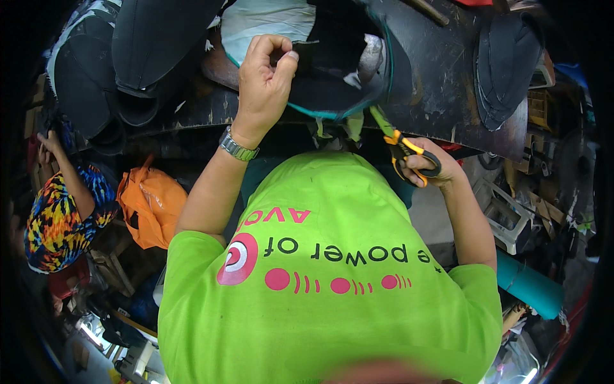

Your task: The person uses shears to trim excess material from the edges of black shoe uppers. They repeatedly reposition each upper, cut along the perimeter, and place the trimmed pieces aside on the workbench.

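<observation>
My left hand, with a metal-band watch on the wrist, is raised over the bench, thumb and forefinger pinched together. A thin dark sliver shows at the fingertips; what they hold I cannot make out. Under the hand lies a black piece with a teal edge, partly covered by pale grey-green material. A silvery-grey patch is at its right side. My right hand is closed round the handles of yellow-and-black scissors, whose blades point up-left toward the bench's near edge.
Black shoe-shaped pieces lie at the bench's left, and a stack of black cut pieces at its right. Pale scraps hang at the near edge of the bench. An orange bag and another person are at left.
</observation>
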A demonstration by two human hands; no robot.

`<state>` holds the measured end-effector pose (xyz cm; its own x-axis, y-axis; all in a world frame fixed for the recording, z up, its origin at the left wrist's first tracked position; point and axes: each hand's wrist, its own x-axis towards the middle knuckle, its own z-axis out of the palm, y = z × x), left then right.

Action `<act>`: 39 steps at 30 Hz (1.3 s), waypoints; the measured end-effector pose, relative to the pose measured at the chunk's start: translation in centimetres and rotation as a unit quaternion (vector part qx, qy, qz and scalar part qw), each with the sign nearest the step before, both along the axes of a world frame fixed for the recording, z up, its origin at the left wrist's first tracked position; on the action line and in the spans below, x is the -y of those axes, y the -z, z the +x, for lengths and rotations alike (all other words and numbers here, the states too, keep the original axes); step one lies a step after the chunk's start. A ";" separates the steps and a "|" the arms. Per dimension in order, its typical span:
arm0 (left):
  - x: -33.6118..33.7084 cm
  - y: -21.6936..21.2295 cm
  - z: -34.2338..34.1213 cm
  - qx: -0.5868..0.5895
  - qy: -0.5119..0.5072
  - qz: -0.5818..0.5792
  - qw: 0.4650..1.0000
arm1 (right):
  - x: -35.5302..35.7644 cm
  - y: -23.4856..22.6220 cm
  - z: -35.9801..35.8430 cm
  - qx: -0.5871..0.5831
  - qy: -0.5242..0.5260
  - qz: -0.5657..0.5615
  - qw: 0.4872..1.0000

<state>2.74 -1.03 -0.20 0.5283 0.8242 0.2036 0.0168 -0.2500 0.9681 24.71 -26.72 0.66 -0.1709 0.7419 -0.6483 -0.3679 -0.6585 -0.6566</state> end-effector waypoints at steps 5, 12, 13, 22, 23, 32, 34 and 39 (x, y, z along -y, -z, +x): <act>-0.1 -1.6 0.6 -0.088 0.059 0.070 0.992 | 4.6 1.0 0.7 -0.101 0.148 0.051 0.983; -1.7 -3.3 0.9 -0.243 0.057 0.340 0.906 | 7.1 1.7 -0.5 -0.189 0.114 0.114 0.969; -2.1 -3.4 1.0 -0.262 0.070 0.310 0.911 | 6.8 1.5 -0.9 -0.207 0.108 0.141 0.962; -2.0 -2.1 4.4 -0.157 0.145 -0.031 0.976 | 0.3 -0.9 -3.8 -0.206 -0.001 0.123 0.971; -1.9 -2.0 4.8 -0.160 0.128 -0.029 0.978 | -0.3 -0.6 -4.5 -0.245 0.026 0.092 0.965; -3.6 -1.4 3.8 -0.229 0.152 0.034 0.961 | -1.3 -0.6 -7.6 -0.372 0.154 0.067 0.913; -3.4 -0.8 3.8 -0.182 0.148 0.015 0.972 | -1.6 -0.6 -7.7 -0.366 0.152 0.078 0.915; -3.3 -0.3 3.6 -0.157 0.123 -0.034 0.979 | -2.6 -0.2 -7.9 -0.360 0.122 0.076 0.922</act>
<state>6.32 2.25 0.12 0.7405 0.6700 -0.0529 0.2646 -0.2182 0.9393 16.81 -24.10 0.86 -0.3324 0.8881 -0.3173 -0.8689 -0.4192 -0.2631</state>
